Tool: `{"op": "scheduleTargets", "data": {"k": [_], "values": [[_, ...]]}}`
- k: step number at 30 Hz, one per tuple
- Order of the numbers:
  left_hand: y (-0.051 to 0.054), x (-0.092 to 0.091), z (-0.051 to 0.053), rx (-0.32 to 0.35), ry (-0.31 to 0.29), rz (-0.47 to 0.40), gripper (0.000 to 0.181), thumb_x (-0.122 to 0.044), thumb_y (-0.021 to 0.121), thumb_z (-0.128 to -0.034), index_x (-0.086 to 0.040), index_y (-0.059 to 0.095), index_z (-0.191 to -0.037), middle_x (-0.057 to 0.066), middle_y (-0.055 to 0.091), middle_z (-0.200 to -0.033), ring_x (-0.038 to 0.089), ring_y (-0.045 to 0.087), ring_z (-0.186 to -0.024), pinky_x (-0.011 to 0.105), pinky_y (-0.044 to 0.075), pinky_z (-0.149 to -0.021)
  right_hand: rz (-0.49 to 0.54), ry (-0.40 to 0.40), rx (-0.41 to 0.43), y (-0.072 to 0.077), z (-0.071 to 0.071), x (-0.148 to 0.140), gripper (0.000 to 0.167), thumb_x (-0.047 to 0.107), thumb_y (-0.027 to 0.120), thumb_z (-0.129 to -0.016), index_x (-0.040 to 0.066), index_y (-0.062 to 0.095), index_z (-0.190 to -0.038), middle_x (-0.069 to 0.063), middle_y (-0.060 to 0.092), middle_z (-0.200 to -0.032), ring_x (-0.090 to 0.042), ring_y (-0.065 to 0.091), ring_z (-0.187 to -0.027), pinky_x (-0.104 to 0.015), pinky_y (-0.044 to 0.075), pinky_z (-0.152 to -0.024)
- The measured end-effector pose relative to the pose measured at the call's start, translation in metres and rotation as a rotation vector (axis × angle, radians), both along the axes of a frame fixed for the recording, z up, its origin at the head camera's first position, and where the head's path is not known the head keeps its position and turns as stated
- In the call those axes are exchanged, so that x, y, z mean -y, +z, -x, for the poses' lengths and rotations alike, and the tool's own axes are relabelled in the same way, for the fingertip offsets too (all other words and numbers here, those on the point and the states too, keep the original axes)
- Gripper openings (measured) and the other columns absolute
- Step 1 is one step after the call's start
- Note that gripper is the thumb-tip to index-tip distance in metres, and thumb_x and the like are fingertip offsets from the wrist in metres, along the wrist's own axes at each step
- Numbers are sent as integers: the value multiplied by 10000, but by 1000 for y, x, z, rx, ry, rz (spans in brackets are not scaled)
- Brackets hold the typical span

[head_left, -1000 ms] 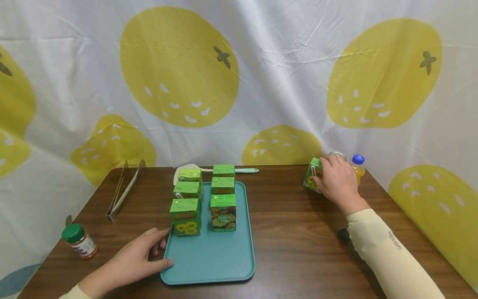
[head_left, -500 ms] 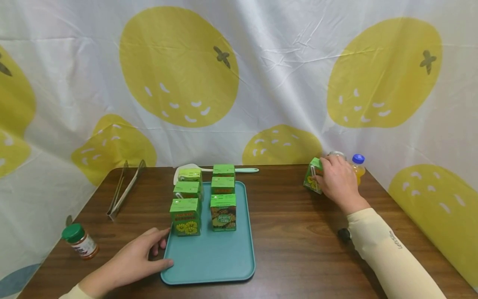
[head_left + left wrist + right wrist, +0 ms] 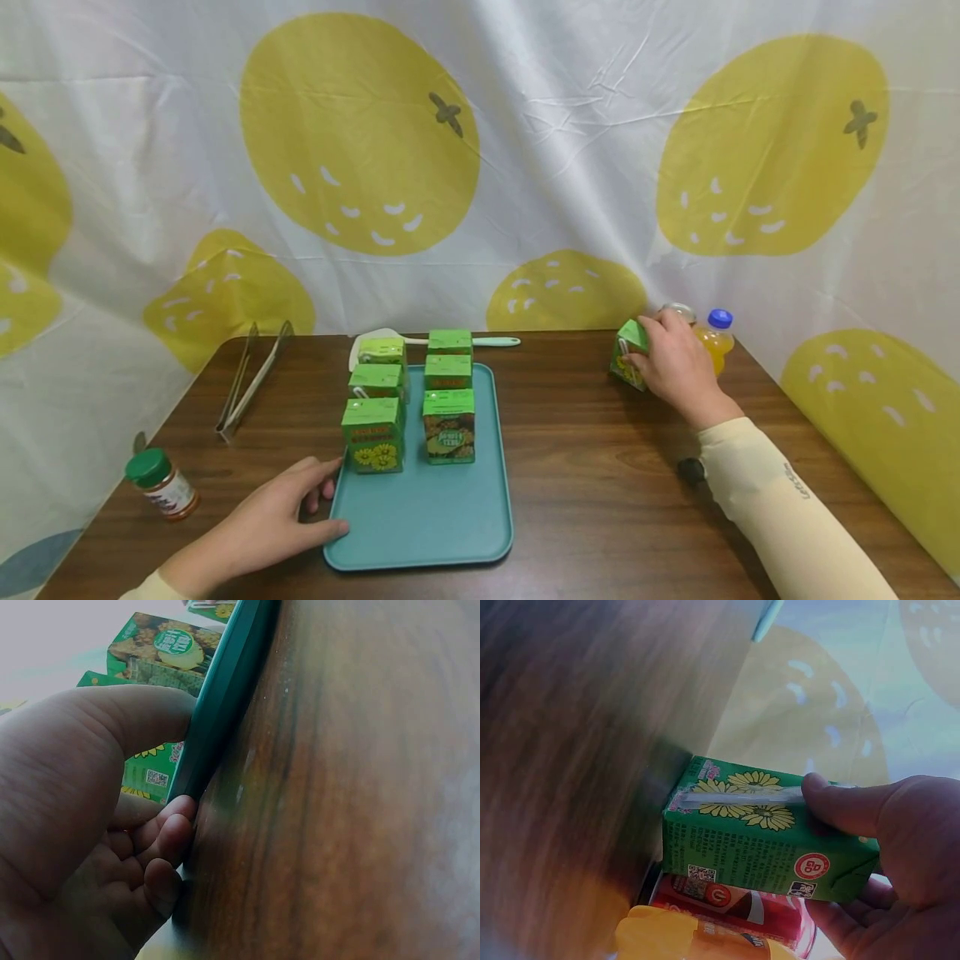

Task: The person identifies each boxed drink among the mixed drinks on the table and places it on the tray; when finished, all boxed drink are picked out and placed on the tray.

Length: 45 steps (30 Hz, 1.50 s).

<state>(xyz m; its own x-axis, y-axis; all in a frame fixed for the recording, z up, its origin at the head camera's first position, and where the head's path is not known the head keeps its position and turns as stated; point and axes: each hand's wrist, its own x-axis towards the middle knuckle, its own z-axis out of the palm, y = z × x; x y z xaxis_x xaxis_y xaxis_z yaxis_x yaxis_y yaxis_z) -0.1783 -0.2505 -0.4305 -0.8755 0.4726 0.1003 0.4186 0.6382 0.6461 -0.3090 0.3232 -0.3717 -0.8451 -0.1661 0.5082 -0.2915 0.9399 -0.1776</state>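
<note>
In the head view, my left hand (image 3: 277, 512) holds the near-left rim of a teal tray (image 3: 427, 521), thumb over the edge and fingers curled against its outside. Two rows of green drink cartons stand on the tray, among them one with yellow flowers (image 3: 375, 448) and one with a brown front (image 3: 449, 437). At the back right, my right hand (image 3: 682, 362) grips another green drink carton (image 3: 750, 836) with a wrapped straw on its side. In the right wrist view its base is at or near the table, and a red can (image 3: 787, 915) lies close beside it.
An orange drink bottle (image 3: 716, 340) with a blue cap stands behind the right hand. Metal tongs (image 3: 251, 387) and a green-capped spice jar (image 3: 165, 486) are on the left. A spatula (image 3: 495, 342) lies behind the tray. A small black object (image 3: 691, 472) lies by the right forearm.
The carton in my right hand has turned slightly and dropped a little at its top; slightly more of the bottle shows behind. My left hand and the tray look unchanged.
</note>
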Motion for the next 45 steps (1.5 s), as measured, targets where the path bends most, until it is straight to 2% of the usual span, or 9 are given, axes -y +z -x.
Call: {"op": "scheduleTargets", "data": {"k": [8,15,27,39,45], "values": [[-2,1,1,-17,-2,1,833,-383,923,-932,117,590,-1509,-61,549,-991,19,522,-851,261,480,-692,55,-27,134,5,2,2,655,209,932,-927,-71,635,-1439,-290,618,-1317,-477,658,-1097,-663,537,-921],[-2,1,1,-24,-8,-1,836,-376,925,-932,127,586,-1507,-63,549,-990,17,519,-846,261,480,-692,81,-21,181,9,3,2,674,214,946,-911,-66,636,-1441,-298,710,-1293,-460,684,-1067,-662,539,-928],[-1,1,0,-19,-9,-2,836,-375,924,-931,128,585,-1506,-58,550,-993,19,517,-842,261,479,-691,90,-34,198,11,2,2,638,226,951,-903,-40,666,-1408,-252,747,-1198,-435,696,-985,-640,546,-879],[0,0,-1,-13,2,-1,849,-378,924,-929,137,578,-1508,-60,555,-999,13,528,-853,264,483,-696,98,-29,158,7,3,-2,613,269,954,-901,0,714,-1397,-243,765,-1211,-416,707,-946,-620,549,-832],[1,0,-1,-16,2,0,840,-381,924,-929,133,586,-1501,-61,554,-997,12,530,-855,263,482,-694,145,-10,183,9,1,1,620,333,946,-914,11,729,-1397,-213,778,-1177,-364,693,-911,-557,545,-796]]}}
